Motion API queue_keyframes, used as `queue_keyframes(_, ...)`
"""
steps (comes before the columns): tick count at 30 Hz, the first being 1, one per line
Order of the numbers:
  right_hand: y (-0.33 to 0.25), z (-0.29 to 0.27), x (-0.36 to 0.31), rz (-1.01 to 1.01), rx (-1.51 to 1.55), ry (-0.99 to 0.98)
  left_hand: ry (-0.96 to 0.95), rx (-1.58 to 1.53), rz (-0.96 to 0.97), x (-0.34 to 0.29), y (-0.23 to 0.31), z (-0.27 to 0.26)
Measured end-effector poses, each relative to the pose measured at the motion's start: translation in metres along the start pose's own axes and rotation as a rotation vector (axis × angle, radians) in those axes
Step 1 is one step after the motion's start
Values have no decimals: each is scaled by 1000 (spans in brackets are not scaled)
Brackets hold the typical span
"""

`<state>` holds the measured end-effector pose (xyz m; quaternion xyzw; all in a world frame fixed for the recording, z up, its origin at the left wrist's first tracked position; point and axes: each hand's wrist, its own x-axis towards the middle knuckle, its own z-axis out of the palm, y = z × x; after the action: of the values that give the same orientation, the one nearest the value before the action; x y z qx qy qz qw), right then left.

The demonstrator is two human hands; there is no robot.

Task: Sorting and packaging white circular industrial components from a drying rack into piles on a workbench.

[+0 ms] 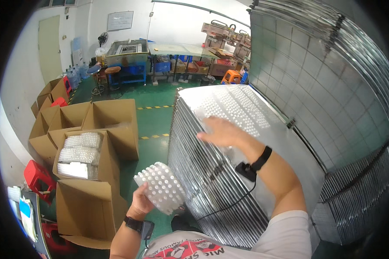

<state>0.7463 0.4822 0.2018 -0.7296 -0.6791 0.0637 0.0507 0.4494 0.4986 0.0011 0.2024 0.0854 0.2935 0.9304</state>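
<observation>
The studded white bundle (161, 186) is at your near left, held off the floor (153, 149) in the gap beside the silvery rack stack (199, 172). Its dotted face turns up toward you, and its long axis slants from far left to near right, the near-right end hanging free. Your left hand (140, 202) is closed on its left edge, thumb over the face; gripping by the rim probably keeps the rounded pieces uncrushed and the slab level. Your right hand (224, 132) is over the left side of the stack's top, palm down, thumb and fingers loosely parted; you show no clear hold there, and whether the fingertips touch the hazy patch beyond them, I cannot tell. Under and past that hand, rows of white pieces (231, 108) lie on the top, spaced in bands, likely to keep them sorted. Farther left, similar bundles (78, 154) sit layered in a cardboard carton (110, 162), perhaps stacked flat to save room, with another open carton (84, 211) on its near side.
</observation>
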Motion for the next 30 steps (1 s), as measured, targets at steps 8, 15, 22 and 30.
queue_keyframes(8, 242, 33, 62, 483, -13, 3, 209, 59, -79, 121, 17, 1)
queue_keyframes(15, 209, 53, 64, 493, -59, -132, 217, 127, -217, 195, 14, -5)
queue_keyframes(22, 86, 67, 68, 350, -114, -238, 193, 273, -213, 241, 17, -2)
queue_keyframes(30, 47, 73, 59, 406, -244, -285, 69, 81, -324, 243, 27, -6)
